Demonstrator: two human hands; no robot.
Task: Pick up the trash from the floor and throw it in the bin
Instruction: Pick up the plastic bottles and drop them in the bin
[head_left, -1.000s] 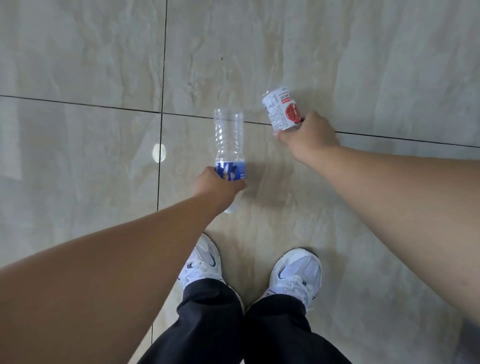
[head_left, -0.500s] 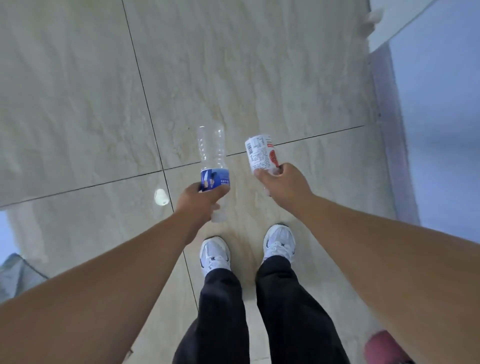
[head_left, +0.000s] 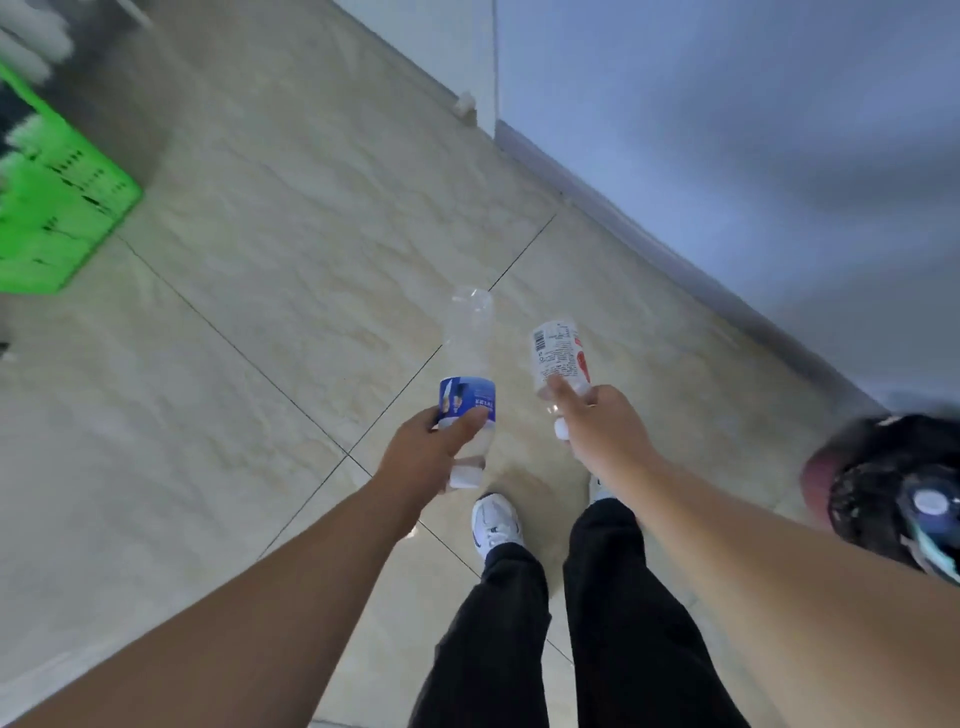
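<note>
Head view. Pale stone-look floor tiles (head_left: 270, 291) with dark joints meet a grey-blue wall (head_left: 727, 156) along a skirting; one blurred green crate (head_left: 57, 218) sits far left. Two pieces of trash are off the floor, one per hand, each gripped near its capped end so the base points forward, ready, by my judgement, to be dropped. Left hand (head_left: 431, 452): fingers clamped on the clear bottle (head_left: 467, 384) with the blue label. Right hand (head_left: 602, 431): fingers clamped on the small white bottle (head_left: 558, 353) with a printed label. One dark-lined bin (head_left: 893, 488) stands low right, near the right arm, with one bottle visible inside. Two trouser legs; one white shoe (head_left: 496, 522) plainly shown.
</note>
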